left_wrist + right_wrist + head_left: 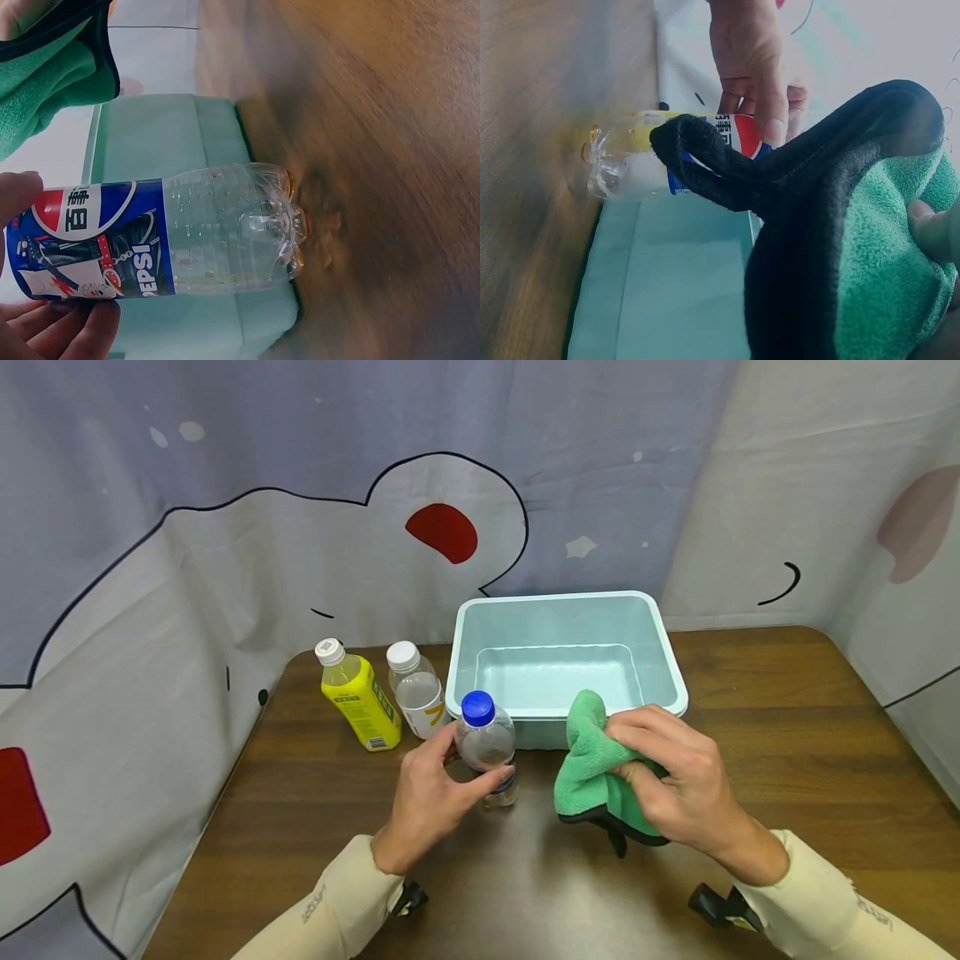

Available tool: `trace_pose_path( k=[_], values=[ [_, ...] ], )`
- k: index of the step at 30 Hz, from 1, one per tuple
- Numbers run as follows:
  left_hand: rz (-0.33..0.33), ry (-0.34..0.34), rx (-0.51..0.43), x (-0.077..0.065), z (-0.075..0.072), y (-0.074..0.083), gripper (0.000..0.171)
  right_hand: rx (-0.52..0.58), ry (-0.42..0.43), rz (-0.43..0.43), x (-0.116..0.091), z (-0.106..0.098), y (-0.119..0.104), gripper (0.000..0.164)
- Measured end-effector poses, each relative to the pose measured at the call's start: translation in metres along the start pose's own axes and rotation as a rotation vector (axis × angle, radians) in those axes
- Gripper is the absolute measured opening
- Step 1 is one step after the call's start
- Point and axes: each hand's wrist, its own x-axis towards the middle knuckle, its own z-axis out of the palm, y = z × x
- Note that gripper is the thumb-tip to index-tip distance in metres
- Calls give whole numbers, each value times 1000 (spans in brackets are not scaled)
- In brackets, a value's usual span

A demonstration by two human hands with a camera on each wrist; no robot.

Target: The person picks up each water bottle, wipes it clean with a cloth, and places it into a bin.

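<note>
My left hand (438, 797) grips a clear plastic Pepsi bottle (487, 743) with a blue cap, thumb and fingers around its label. In the left wrist view the bottle (225, 232) shows a blue Pepsi label, small droplets inside and its base close to the table. My right hand (678, 777) pinches a bunched green cloth (588, 768) with black edging, held to the right of the bottle and in front of the basin. The black hanging loop of the cloth (885, 255) overlaps the bottle in the right wrist view.
A pale blue-green plastic basin (566, 733) stands behind both hands. Left of it are a yellow-labelled bottle (363, 702) and a clear bottle with a white cap (416, 689). The wooden table (300, 860) meets a printed curtain (337, 560) at the back.
</note>
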Motion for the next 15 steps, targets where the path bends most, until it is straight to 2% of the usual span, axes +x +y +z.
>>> trace_pose_path(
  k=[15],
  values=[
    [51, -27, -6, 0, 12, 8, 59, 21, 14, 18, 3, -3, -5, 30]
  ],
)
